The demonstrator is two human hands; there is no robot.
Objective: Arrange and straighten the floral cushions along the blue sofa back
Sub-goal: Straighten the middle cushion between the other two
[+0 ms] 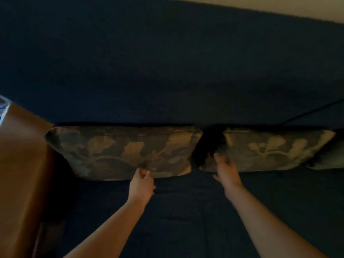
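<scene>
Two floral cushions lean against the dark blue sofa back (167, 62). The left floral cushion (115, 149) stands near the brown armrest. My left hand (141, 183) pinches its lower edge with fingers closed on the fabric. The right floral cushion (275, 149) stands beside it, with a dark gap between the two. My right hand (226, 170) rests on that cushion's lower left corner, fingers spread and blurred; whether it grips is unclear. The edge of a third floral cushion (323, 161) peeks in at far right.
A brown armrest (20, 164) closes off the left end of the sofa. The blue seat (186, 211) stretches under my forearms. A pale wall (279, 6) shows above the sofa back at top right. The scene is dim.
</scene>
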